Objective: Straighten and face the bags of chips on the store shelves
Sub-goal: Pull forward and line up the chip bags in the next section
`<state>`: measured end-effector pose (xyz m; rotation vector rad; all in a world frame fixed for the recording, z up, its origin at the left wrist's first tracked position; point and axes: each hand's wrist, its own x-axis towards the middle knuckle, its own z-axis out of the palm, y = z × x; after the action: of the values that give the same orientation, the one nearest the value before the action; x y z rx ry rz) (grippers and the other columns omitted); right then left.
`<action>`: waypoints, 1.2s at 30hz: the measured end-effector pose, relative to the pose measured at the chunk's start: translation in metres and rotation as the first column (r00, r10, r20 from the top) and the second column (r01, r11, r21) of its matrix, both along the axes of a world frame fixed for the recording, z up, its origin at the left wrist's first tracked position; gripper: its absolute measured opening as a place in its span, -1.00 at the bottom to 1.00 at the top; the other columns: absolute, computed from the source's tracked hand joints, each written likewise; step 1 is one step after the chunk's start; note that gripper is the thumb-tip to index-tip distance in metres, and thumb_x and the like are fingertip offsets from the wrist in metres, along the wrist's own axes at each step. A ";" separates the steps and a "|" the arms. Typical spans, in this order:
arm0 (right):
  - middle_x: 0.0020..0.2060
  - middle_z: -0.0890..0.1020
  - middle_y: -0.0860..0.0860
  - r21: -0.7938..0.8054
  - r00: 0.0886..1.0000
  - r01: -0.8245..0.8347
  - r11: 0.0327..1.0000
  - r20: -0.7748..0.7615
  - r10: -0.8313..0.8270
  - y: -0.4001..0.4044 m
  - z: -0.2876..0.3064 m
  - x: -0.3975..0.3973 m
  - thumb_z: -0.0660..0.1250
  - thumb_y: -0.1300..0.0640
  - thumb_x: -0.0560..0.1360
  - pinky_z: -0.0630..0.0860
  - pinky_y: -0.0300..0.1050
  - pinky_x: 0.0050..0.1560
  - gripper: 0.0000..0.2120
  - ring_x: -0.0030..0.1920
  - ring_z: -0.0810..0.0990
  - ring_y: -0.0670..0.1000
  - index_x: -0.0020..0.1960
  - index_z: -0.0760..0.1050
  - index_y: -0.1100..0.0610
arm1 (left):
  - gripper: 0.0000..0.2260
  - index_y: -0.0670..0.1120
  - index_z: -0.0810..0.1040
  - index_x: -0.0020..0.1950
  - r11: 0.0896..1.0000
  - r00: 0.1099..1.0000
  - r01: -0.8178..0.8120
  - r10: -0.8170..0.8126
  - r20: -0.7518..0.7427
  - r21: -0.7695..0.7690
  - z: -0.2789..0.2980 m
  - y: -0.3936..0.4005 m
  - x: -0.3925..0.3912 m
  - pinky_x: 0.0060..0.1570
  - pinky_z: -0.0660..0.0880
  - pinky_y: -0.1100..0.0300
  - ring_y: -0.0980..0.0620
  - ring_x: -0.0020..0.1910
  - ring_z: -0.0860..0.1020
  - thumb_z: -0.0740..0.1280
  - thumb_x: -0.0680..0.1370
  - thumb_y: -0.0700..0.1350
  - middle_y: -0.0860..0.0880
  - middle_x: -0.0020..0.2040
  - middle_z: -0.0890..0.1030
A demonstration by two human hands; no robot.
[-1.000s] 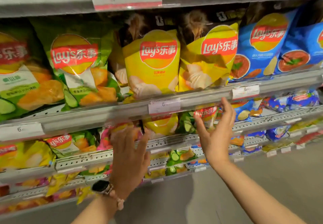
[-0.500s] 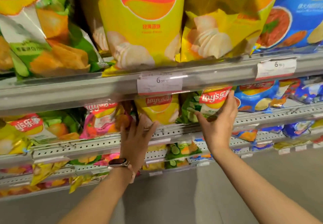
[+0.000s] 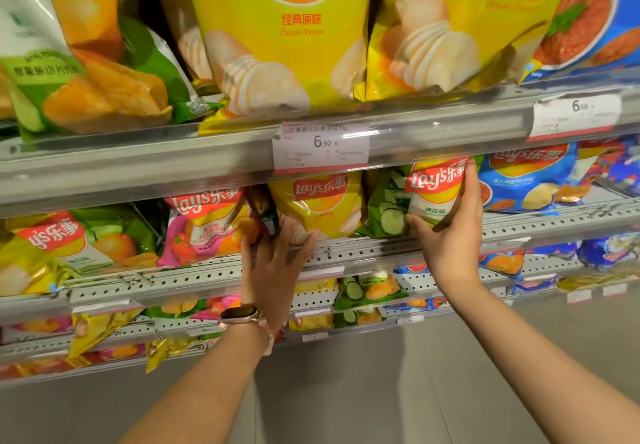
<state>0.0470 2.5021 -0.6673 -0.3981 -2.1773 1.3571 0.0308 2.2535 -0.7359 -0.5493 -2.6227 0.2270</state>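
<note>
On the second shelf, my right hand grips a small green cucumber-flavour chip bag, thumb at its bottom left and fingers up its right side. To its left stands a small yellow bag. My left hand, a watch on its wrist, reaches between that yellow bag and a pink bag, its fingertips touching the yellow bag's lower left corner. Whether those fingers pinch the bag is hidden. Large yellow bags fill the shelf above.
A shelf rail with price tags runs across just above my hands. Blue bags lie to the right, green and yellow ones to the left. Lower perforated shelves hold more small bags. Grey floor lies below.
The view has closed in on the second shelf. My right hand went from open in the air to gripping the green bag. My left hand moved up to the yellow bag's corner.
</note>
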 end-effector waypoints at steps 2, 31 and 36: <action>0.26 0.24 -0.15 -0.007 0.999 -0.009 1.000 -0.032 0.009 0.000 0.002 0.003 0.50 0.32 0.35 0.35 -0.18 0.31 -0.05 0.33 0.34 -0.14 0.54 0.03 -0.03 | -0.27 0.10 0.31 0.43 1.000 1.000 -0.005 0.006 -0.025 0.010 -0.001 0.001 0.001 0.28 0.29 -0.35 -0.28 0.01 0.58 0.33 0.30 -0.30 -0.20 0.33 0.51; 0.12 0.52 -0.19 -0.305 0.849 -0.458 0.835 0.127 0.512 -0.125 0.033 0.102 0.62 -0.14 0.12 0.50 -0.38 0.02 0.08 0.10 0.53 -0.26 0.48 0.10 -0.13 | -0.36 0.14 0.52 0.21 -0.024 0.635 -0.664 -0.545 0.547 0.747 0.096 -0.042 0.065 0.13 0.54 -0.13 0.00 0.09 0.63 0.58 0.15 0.09 0.05 0.09 0.67; 0.21 0.51 -0.21 -0.487 0.741 -0.493 0.721 0.199 0.641 -0.128 0.039 0.092 0.63 -0.22 -0.03 0.46 -0.44 0.00 0.17 0.18 0.51 -0.28 0.46 0.15 -0.08 | -0.47 0.12 0.53 0.18 -0.035 0.560 -0.707 -0.637 0.529 0.706 0.103 -0.072 0.071 0.04 0.58 -0.05 -0.04 0.08 0.64 0.56 0.24 -0.06 0.01 0.07 0.68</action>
<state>0.1395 2.3741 -0.6288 -0.0956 -2.4171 2.2694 0.1019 2.1814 -0.6332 0.1898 -2.3634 -2.6045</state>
